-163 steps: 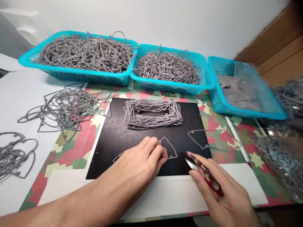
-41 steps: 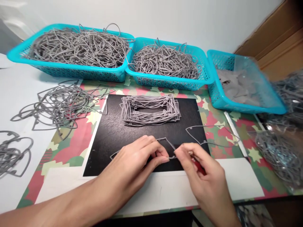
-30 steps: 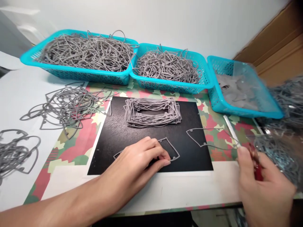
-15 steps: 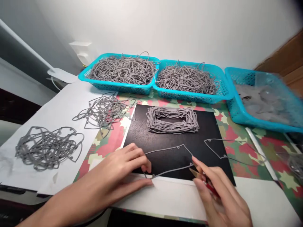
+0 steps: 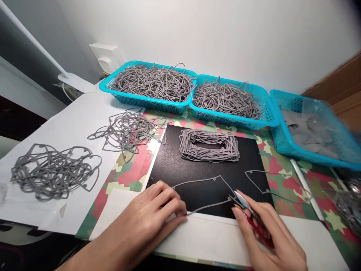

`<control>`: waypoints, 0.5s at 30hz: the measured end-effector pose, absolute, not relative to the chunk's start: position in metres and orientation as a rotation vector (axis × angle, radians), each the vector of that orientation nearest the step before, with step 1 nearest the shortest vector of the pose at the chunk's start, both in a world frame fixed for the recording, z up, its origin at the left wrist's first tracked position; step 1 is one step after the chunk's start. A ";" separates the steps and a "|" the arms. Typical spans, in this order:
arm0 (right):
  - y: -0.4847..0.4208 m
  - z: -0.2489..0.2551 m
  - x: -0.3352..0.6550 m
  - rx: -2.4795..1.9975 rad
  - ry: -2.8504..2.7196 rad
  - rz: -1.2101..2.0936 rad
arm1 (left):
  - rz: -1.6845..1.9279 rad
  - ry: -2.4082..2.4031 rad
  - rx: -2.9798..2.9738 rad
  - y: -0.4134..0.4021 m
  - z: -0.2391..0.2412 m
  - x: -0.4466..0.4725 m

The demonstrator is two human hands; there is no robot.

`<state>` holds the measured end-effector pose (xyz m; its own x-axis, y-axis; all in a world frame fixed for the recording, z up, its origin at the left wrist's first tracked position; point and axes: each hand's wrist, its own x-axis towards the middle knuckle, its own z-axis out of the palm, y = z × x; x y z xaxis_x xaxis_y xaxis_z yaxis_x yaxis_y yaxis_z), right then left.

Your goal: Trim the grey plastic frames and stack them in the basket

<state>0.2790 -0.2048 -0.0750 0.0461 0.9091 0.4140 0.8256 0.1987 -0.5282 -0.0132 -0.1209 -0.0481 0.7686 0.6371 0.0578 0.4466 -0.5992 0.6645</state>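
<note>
A thin grey gasket-like frame [image 5: 194, 182] lies across the black board [image 5: 163, 162]. My left hand [image 5: 160, 207] pinches its near left end between thumb and fingers, and the fingertips hide that end. My right hand [image 5: 270, 233] is closed around small red-handled snips [image 5: 255, 222]. Their pointed metal blades are apart at the frame's right corner; whether they touch the grey strip I cannot tell. Behind, a neat rectangular stack of similar grey frames [image 5: 208, 155] rests on the board. Another single frame [image 5: 256, 189] lies at the right, partly over the board's edge.
Two loose heaps of grey frames, a near heap [image 5: 56, 173] and a farther heap [image 5: 126, 130], lie at the left. Along the wall stand a left blue basket [image 5: 152, 104] and a middle blue basket [image 5: 237, 122] full of grey strips. A right blue basket [image 5: 316, 156] holds flat grey pieces.
The snips' blades have moved onto the frame's right corner and now show clearly apart. My left thumb and fingers have closed together on the left end. The camera view has shifted slightly.
</note>
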 end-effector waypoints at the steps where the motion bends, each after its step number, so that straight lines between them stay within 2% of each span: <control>1: -0.206 -0.076 0.283 -1.649 -1.767 0.133 | 0.384 0.783 2.320 -0.123 -0.051 -0.013; 5: -0.209 -0.079 0.297 -1.692 -1.762 0.028 | 0.406 0.762 2.376 -0.124 -0.055 -0.010; 10: -0.208 -0.083 0.309 -1.717 -1.755 -0.155 | 0.611 0.804 2.462 -0.115 -0.062 -0.009; 15: -0.205 -0.078 0.321 -1.751 -1.823 -0.209 | 0.537 0.827 2.389 -0.098 -0.075 -0.008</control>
<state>0.3213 -0.2050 -0.0779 0.0462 0.8573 0.5127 0.9511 0.1192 -0.2851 -0.0084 -0.0978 -0.0754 0.7308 0.6568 0.1857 0.4372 -0.6594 0.6116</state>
